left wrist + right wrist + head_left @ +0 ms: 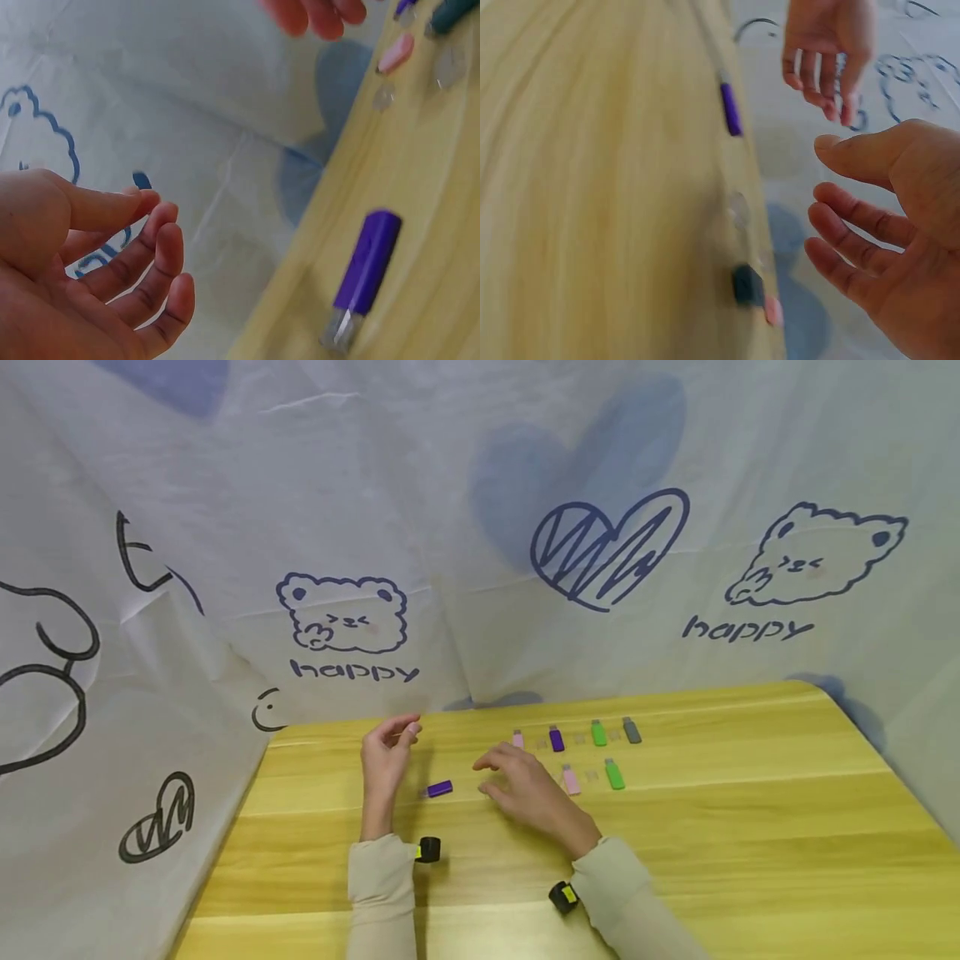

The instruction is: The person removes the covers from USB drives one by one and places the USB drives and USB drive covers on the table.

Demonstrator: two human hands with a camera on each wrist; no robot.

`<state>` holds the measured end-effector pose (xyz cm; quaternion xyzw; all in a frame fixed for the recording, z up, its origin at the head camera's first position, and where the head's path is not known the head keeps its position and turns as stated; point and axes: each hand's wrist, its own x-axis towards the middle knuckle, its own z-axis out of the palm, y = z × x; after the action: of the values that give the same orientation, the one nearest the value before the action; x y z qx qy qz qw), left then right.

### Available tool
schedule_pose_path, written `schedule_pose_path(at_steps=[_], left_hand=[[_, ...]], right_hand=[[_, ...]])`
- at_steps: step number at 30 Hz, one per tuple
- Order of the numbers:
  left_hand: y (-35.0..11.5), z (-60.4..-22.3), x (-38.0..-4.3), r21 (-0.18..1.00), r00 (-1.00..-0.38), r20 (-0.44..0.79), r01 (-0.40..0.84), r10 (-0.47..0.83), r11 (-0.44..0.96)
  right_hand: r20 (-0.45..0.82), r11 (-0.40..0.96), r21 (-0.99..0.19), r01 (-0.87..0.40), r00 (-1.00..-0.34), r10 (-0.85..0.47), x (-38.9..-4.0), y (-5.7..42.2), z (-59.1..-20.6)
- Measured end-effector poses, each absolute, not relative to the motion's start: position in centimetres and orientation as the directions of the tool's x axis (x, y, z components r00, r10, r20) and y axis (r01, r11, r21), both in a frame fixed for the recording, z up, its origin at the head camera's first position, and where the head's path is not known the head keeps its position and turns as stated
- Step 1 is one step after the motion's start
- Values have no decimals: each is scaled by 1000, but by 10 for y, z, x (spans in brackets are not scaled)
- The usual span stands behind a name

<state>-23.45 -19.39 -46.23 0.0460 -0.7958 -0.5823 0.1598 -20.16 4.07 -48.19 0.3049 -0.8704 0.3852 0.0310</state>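
Note:
A purple USB flash drive (439,788) lies on the table between my two hands, its plug end toward the left. My left hand (386,756) hovers to the left of it, fingers loosely bent and thumb near the index fingertip, with nothing visible in it. To the right of the drive, my right hand (525,785) is held above the table with relaxed, spread fingers and holds nothing. A dark flash drive (747,285) lies near it in the right wrist view; in the head view the hand hides it.
Along the back lie a pink drive (518,739), a purple drive (557,739), a green drive (598,733) and a grey drive (632,730). In front are a second pink drive (572,780) and green drive (615,774). Small clear pieces (592,775) lie between them. Printed cloth (465,527) hangs behind.

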Motion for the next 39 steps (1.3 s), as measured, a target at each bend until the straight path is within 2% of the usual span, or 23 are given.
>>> schedule_pose_path(at_steps=[7,17,24,34,39], left_hand=[[-200,-467,-237,946,-938,193,100,-287,310],[-204,-466,-234,949,-938,172,76,-302,305],[-205,-468,-234,953,-938,163,70,-304,295],[-205,-469,-236,957,-935,167,78,-312,280],[-205,-467,-236,960,-940,161,78,-301,270]], right_hand=[[258,544,-570,-616,-763,-593,-214,8,-490],[184,599,-512,-616,-760,-624,-225,-31,-497],[205,594,-454,-664,-727,-656,-228,-42,-502],[134,610,-503,-613,-752,-645,-229,-38,-496],[172,583,-555,-593,-768,-617,-227,-30,-492]])
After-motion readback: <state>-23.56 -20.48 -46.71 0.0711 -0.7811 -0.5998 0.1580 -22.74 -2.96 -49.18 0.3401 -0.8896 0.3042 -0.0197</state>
